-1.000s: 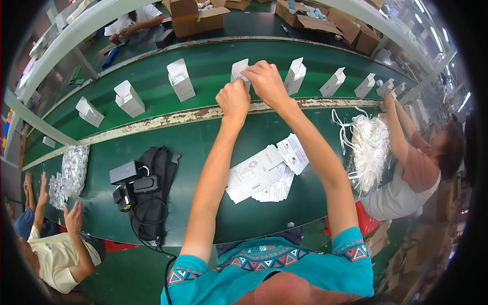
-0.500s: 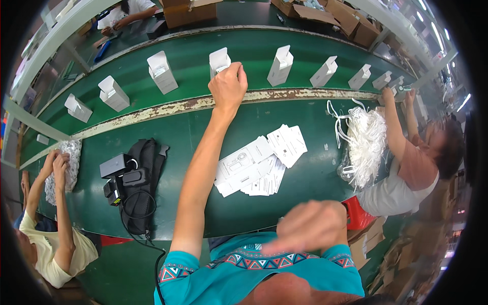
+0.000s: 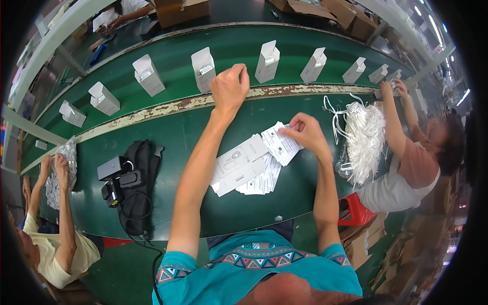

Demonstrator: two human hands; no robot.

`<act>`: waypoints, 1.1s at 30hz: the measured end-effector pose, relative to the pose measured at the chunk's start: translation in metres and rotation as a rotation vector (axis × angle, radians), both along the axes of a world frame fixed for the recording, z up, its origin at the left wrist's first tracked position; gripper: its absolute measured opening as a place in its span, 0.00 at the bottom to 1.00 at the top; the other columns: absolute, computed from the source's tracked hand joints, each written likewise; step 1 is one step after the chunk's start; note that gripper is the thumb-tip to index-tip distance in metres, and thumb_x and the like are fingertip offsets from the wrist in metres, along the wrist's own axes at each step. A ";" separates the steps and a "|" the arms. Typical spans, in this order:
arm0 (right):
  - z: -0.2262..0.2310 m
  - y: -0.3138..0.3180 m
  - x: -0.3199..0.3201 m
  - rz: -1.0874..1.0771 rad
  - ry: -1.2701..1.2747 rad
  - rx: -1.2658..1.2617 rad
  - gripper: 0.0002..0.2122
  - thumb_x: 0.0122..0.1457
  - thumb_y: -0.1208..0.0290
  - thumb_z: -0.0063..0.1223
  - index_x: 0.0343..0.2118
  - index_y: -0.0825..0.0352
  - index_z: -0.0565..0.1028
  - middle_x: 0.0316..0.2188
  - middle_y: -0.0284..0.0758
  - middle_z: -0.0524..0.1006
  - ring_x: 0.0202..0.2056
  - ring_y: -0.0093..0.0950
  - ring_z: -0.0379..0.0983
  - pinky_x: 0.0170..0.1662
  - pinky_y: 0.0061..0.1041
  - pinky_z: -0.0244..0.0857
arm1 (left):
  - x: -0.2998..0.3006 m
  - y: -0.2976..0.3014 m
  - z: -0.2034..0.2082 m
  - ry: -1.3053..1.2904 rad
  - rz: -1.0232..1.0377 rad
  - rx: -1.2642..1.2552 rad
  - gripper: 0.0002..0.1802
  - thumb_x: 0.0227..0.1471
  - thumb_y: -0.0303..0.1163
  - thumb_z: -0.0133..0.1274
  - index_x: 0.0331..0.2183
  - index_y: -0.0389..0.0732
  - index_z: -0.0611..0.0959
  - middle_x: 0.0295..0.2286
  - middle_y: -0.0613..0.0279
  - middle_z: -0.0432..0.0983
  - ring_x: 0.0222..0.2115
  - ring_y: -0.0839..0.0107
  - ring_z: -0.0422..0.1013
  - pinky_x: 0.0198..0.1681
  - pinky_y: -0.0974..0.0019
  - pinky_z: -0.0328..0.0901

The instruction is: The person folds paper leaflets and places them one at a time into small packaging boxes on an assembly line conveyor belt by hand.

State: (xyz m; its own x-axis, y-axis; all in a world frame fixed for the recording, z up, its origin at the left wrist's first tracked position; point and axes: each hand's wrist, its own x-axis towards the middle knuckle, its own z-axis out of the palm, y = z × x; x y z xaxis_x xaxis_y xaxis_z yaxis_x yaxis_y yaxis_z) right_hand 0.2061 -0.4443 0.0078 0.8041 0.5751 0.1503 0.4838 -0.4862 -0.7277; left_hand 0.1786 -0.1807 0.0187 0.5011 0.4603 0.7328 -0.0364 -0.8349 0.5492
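Observation:
Over the rim of the green conveyor (image 3: 175, 104), my left hand (image 3: 230, 89) is held closed, its fingertips turned away from view. Just left of it stands an open white box (image 3: 204, 73) with its flap up and something white inside; another open white box (image 3: 267, 63) is to its right. My right hand (image 3: 307, 133) is at a fanned pile of printed leaflets (image 3: 278, 147), thumb and fingers closed on the top leaflet's upper right part. Beside that pile lie larger printed white sheets (image 3: 239, 162) and more small leaflets (image 3: 259, 180).
More open white boxes (image 3: 148, 76) line the conveyor. A bundle of white cords (image 3: 365, 142) lies at right, near a co-worker (image 3: 406, 173). A black strap bag with devices and a cable (image 3: 134, 178) lies at left. Another co-worker (image 3: 56, 249) handles a clear plastic bag (image 3: 63, 170).
The boxes on the conveyor have shifted left. My right hand has gone from near my chest to the leaflets. My left hand stays in about the same place, and the box has slid out from behind it.

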 end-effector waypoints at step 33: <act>0.004 0.000 0.016 -0.058 0.775 0.954 0.10 0.62 0.81 0.55 0.45 0.75 0.80 0.37 0.39 0.81 0.30 0.21 0.76 0.30 0.19 0.68 | 0.007 -0.045 -0.013 0.450 -1.003 -1.039 0.14 0.55 0.28 0.63 0.39 0.27 0.83 0.31 0.50 0.83 0.28 0.69 0.81 0.29 0.70 0.78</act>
State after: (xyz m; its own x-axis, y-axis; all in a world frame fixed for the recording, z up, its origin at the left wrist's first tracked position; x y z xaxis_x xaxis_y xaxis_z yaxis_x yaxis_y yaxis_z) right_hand 0.2224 -0.4438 0.0117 0.8889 0.4566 -0.0375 -0.2386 0.3916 -0.8886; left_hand 0.1858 -0.2259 0.0058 0.9999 0.0033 0.0115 -0.0120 0.1879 0.9821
